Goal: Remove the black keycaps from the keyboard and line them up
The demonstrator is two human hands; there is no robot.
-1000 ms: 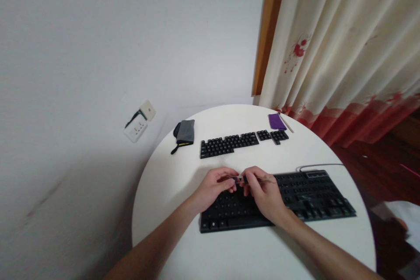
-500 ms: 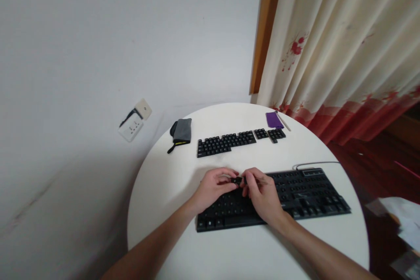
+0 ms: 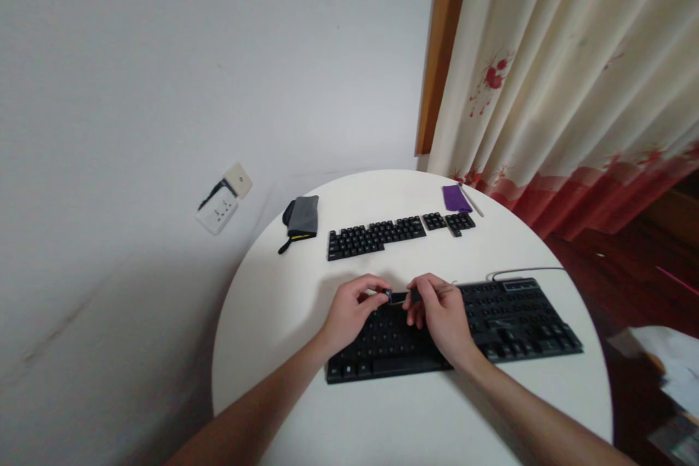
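the black keyboard [image 3: 524, 324] lies flat on the white desk [image 3: 382, 419], and both hands are raised above the left half of it, close to its far edge. the left hand [image 3: 349, 312] has its grip closed to a pinch, thumb and forefinger on a small dark keycap [image 3: 387, 295], which is over the far left part of the keyboard. the right hand [image 3: 441, 313] has its grip closed too, thumb against fingers around a thin tool [image 3: 400, 298] with a dark middle and wire ends; one end points to the keycap, though whether the two touch i cannot tell. under the hands, the keyboard shows rows of small studs, with a long bar and a few caps along its near edge.

beyond the keyboard, apart from it, loose keycaps [image 3: 376, 237] stand packed in rows, and two smaller key blocks [image 3: 434, 221] follow at their right end. farther beyond the keyboard's right half are a purple cloth [image 3: 455, 198] and, just beside it, a pale stick [image 3: 472, 201]. a grey pouch [image 3: 303, 217] lies beyond the keyboard's left end, out past it. a thin cable [image 3: 524, 270] runs along the keyboard's far right edge.
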